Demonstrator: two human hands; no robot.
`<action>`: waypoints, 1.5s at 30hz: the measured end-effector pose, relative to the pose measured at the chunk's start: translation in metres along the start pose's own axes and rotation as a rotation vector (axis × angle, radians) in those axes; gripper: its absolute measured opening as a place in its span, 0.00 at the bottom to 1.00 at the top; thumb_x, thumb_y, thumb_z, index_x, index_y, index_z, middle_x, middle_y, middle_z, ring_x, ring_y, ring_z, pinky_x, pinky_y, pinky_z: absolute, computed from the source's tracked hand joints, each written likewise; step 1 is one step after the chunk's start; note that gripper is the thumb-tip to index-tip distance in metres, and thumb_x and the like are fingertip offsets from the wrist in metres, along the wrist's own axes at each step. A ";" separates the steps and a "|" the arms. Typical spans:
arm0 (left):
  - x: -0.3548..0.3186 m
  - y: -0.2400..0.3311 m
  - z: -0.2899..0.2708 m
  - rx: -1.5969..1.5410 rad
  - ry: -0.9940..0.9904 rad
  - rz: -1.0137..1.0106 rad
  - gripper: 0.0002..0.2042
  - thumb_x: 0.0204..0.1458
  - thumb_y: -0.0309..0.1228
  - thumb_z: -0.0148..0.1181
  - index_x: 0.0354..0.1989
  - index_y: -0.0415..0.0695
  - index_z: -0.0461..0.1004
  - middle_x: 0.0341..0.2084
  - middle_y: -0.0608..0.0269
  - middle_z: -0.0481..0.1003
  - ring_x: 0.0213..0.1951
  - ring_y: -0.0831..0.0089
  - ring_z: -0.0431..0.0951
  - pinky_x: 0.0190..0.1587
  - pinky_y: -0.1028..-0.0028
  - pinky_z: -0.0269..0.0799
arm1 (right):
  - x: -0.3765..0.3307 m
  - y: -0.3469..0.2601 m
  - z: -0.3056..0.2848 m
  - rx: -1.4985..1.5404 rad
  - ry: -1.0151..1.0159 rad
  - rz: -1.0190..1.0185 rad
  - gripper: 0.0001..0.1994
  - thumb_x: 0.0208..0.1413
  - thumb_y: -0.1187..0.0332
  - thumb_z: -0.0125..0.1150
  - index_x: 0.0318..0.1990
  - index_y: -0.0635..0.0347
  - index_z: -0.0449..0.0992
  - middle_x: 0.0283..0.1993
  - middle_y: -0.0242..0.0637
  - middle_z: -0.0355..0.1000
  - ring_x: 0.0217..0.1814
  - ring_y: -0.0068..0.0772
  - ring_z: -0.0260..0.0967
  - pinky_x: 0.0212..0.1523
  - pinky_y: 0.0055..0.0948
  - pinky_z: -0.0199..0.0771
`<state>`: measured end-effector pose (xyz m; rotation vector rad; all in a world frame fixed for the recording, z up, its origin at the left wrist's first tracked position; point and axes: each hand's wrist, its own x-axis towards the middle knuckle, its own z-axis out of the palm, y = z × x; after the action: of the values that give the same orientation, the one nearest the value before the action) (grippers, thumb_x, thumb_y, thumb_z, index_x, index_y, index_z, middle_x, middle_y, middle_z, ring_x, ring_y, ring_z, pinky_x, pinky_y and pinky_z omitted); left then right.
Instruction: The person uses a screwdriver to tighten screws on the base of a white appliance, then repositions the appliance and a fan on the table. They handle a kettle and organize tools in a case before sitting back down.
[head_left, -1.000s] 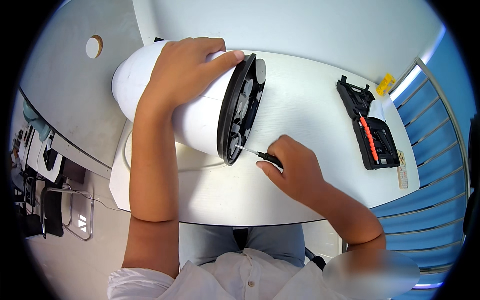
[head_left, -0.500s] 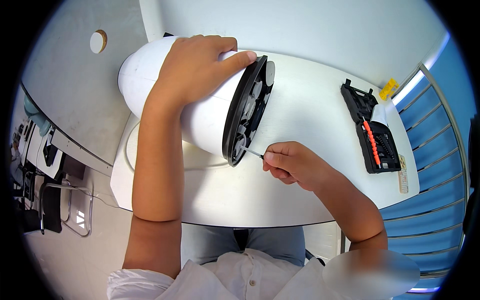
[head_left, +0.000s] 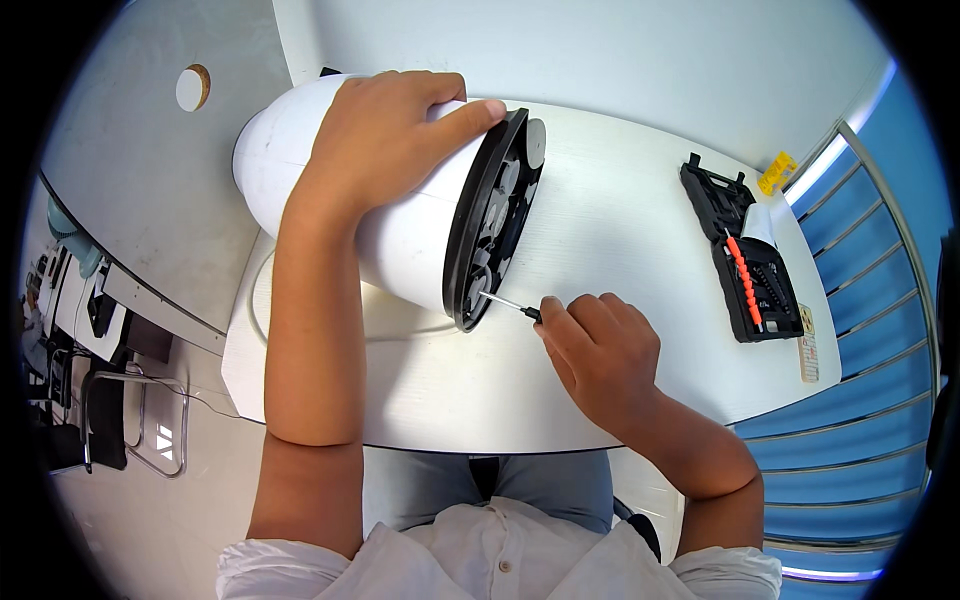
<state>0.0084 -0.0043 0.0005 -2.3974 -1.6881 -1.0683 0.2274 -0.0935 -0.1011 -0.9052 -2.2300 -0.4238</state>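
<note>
Remotely, I count two bare hands in view, both at one large, smooth white egg-shaped housing (head_left: 400, 255). It lies on its side on the left part of one white, curved-edged table (head_left: 600, 220), its single black plastic base (head_left: 459, 245) turned rightward.

Left hand (head_left: 392, 145): laid over the top of the housing, thumb near the black rim and apart from the other fingers. Those tips go over the far side; I cannot see them.

Right hand (head_left: 605, 355): fingers clamped on the black handle of one slim screwdriver with a bright metal shaft (head_left: 508, 303). Its tip meets the base's near end; whether it sits in a screw, I cannot tell. I count at least two round pale grey discs on the base, one at its far end (head_left: 537, 143).

One thin off-white cable (head_left: 252, 305) curves out beside the housing.

Right part of the table: one open black plastic tool case (head_left: 722, 262), with one ridged orange-red rod (head_left: 744, 280) and one crumpled white packet (head_left: 759, 224) on it. One small yellow object (head_left: 777, 174) stands near its upper end, one beige remote-like slab (head_left: 808, 345) just beside its lower end.
</note>
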 end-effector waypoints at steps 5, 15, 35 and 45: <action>0.001 0.002 0.004 0.023 0.030 0.026 0.22 0.48 0.49 0.51 0.24 0.38 0.72 0.19 0.54 0.70 0.24 0.63 0.67 0.31 0.69 0.62 | -0.002 0.002 0.001 0.122 -0.043 0.058 0.08 0.43 0.71 0.64 0.29 0.60 0.70 0.21 0.33 0.63 0.19 0.32 0.61 0.20 0.29 0.60; 0.001 0.004 0.003 0.050 0.021 0.008 0.22 0.48 0.48 0.51 0.24 0.37 0.71 0.19 0.51 0.70 0.25 0.59 0.66 0.31 0.67 0.62 | 0.020 0.026 -0.003 1.185 -0.656 0.931 0.07 0.54 0.67 0.56 0.31 0.63 0.69 0.20 0.30 0.63 0.19 0.20 0.56 0.21 0.25 0.58; 0.002 0.002 0.004 0.031 0.059 0.046 0.26 0.48 0.53 0.51 0.24 0.37 0.76 0.19 0.48 0.73 0.26 0.54 0.71 0.34 0.63 0.65 | 0.011 -0.003 -0.005 0.225 -0.291 0.288 0.10 0.49 0.66 0.63 0.28 0.61 0.69 0.20 0.37 0.65 0.19 0.35 0.63 0.20 0.29 0.61; 0.001 0.001 0.005 0.038 0.063 0.062 0.21 0.49 0.48 0.51 0.24 0.37 0.70 0.18 0.52 0.68 0.24 0.61 0.66 0.31 0.68 0.61 | 0.038 0.022 -0.013 1.199 -0.864 1.002 0.11 0.56 0.63 0.54 0.28 0.62 0.69 0.17 0.26 0.59 0.17 0.17 0.48 0.17 0.22 0.47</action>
<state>0.0121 -0.0022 -0.0022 -2.3509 -1.5894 -1.0812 0.2294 -0.0660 -0.0647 -1.3707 -1.7288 1.8062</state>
